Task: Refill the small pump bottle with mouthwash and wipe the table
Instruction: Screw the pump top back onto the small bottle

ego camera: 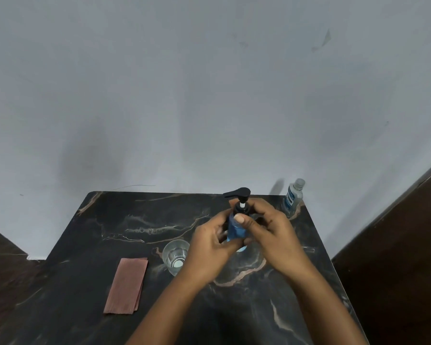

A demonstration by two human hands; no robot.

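Observation:
The small pump bottle (235, 230) is blue with a black pump head (238, 194) pointing left. It stands upright near the middle of the black marble table (115, 220). My left hand (210, 247) wraps its body from the left. My right hand (269, 229) grips around the black collar under the pump, thumb across the front. The mouthwash bottle (294, 195), clear with a blue label and its cap on, stands at the table's far right corner. A folded reddish-brown cloth (127, 285) lies flat at the left front.
A clear drinking glass (175, 256) stands just left of my left hand, close to the wrist. A grey wall rises right behind the table. Dark floor shows to the left and a dark wooden surface (396, 245) to the right.

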